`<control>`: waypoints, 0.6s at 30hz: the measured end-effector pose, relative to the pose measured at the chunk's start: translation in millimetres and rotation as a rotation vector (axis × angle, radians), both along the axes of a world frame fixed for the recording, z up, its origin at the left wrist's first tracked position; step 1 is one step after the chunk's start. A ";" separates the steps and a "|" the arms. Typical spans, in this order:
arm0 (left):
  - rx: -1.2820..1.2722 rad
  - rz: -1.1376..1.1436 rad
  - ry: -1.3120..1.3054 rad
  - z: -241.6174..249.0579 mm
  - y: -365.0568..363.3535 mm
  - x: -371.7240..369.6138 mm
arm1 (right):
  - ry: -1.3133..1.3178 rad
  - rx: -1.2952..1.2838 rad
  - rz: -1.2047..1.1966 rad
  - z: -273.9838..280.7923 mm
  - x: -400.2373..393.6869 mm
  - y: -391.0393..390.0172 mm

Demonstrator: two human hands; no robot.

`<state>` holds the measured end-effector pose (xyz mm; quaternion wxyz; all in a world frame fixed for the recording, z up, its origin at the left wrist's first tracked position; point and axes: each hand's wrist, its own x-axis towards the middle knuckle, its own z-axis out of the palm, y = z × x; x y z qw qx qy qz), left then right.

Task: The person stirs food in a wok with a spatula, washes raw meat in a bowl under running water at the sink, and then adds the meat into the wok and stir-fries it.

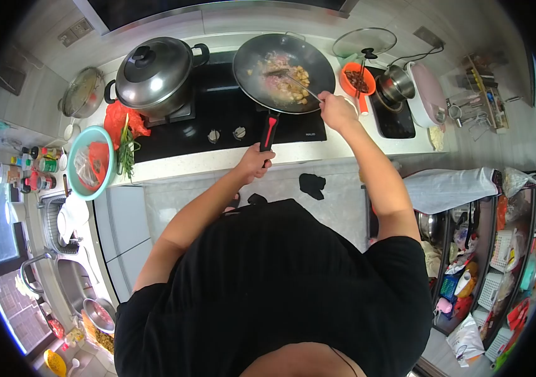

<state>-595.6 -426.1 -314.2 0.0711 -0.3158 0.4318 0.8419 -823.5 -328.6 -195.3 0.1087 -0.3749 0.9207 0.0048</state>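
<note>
A dark wok [252, 85] stands on the right side of the black gas stove, with yellowish chunks and pinkish bits of food [296, 88] in it. My left hand [255, 161] is closed around the wok's black and red handle [269, 132]. In my right hand [338, 112] is the thin handle of a spatula [299, 83], whose dark blade lies among the food. Faint steam blurs the inside of the wok. Just right of it, an orange bowl [347, 75] holds dark brown food with chopsticks resting in it.
On the stove's left stands a large lidded pot [154, 78]. A teal basin [112, 157] with bags, green onions [127, 151] and a red bag [117, 119] lie near it. At right are a glass lid [349, 44], a small metal pot [395, 83] and a rice cooker [427, 94].
</note>
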 end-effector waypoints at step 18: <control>0.017 0.000 -0.012 -2.0 0.2 -0.7 | 0.075 0.033 0.069 54.2 -2.4 41.4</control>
